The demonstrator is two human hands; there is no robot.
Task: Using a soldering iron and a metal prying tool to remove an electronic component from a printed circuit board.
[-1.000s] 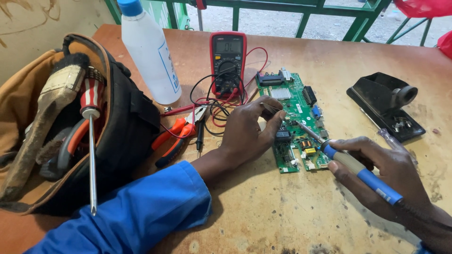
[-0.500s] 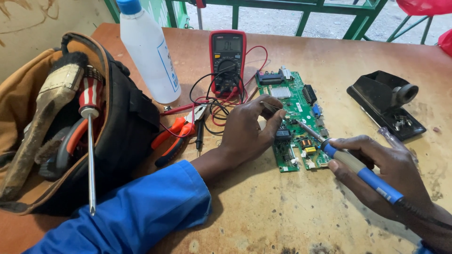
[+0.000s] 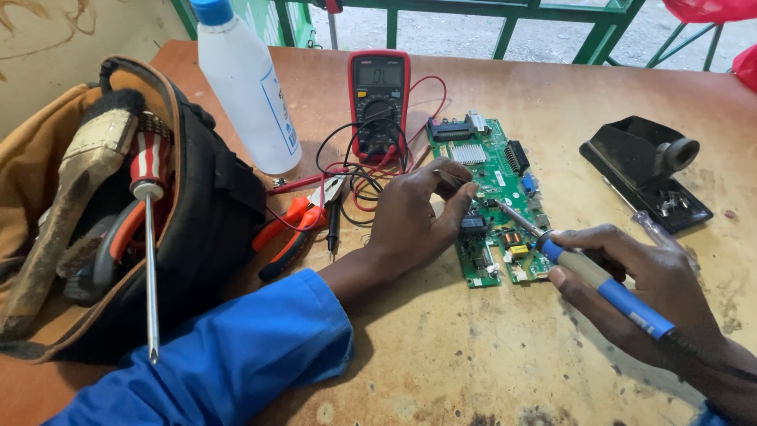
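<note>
A green circuit board [image 3: 493,170] lies flat on the worn wooden table [image 3: 473,347]. My left hand [image 3: 414,217] rests on the board's left edge and pinches a thin solder wire [image 3: 451,178] between thumb and fingers. My right hand [image 3: 643,288] grips a blue-handled soldering iron [image 3: 607,288] like a pen. Its metal tip [image 3: 511,214] points up-left onto the middle of the board, close to my left fingertips.
A red multimeter [image 3: 379,99] with red and black leads sits behind the board. Orange-handled pliers [image 3: 296,225] lie left of my hand. A white plastic bottle [image 3: 244,87], an open tool bag [image 3: 118,213] with a screwdriver [image 3: 148,237], and a black iron stand [image 3: 646,170] surround the work.
Both hands hold nearly the same pose. The iron tip and solder wire stay at the same spot on the board; the view has shifted only slightly.
</note>
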